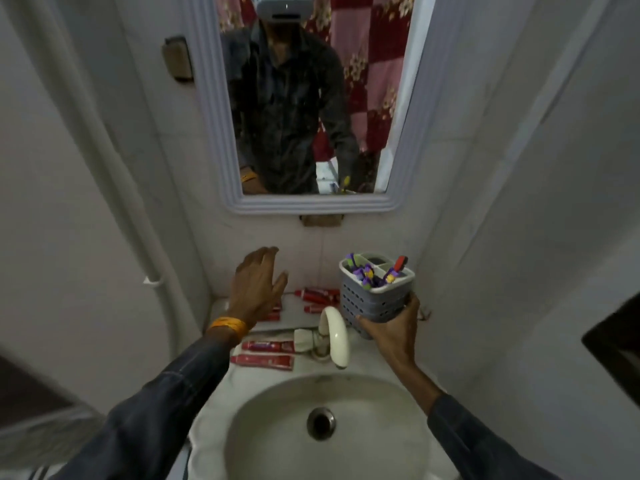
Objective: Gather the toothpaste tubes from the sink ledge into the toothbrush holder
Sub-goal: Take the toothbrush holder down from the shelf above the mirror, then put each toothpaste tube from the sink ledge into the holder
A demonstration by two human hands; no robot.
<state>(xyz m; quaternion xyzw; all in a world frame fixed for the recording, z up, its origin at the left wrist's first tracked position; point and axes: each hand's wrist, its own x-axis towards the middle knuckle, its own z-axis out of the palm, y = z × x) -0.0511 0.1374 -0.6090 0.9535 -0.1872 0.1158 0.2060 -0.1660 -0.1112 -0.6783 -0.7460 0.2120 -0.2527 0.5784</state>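
Several red toothpaste tubes lie on the sink ledge (221, 308). Some tubes (317, 295) rest at the back by the wall. Two more tubes (265, 359) lie side by side near the basin, left of the tap. My left hand (258, 284) hovers over the back tubes with fingers spread, holding nothing, and hides part of them. My right hand (393, 329) grips the grey perforated toothbrush holder (375, 292) from below, lifted above the ledge at the right. Purple and red toothbrushes stand in its white compartments.
A white curved tap (336, 337) stands at the middle of the ledge between the tubes and the holder. The basin (263, 420) with its drain lies below. A framed mirror (298, 98) hangs on the wall above. Walls close in on both sides.
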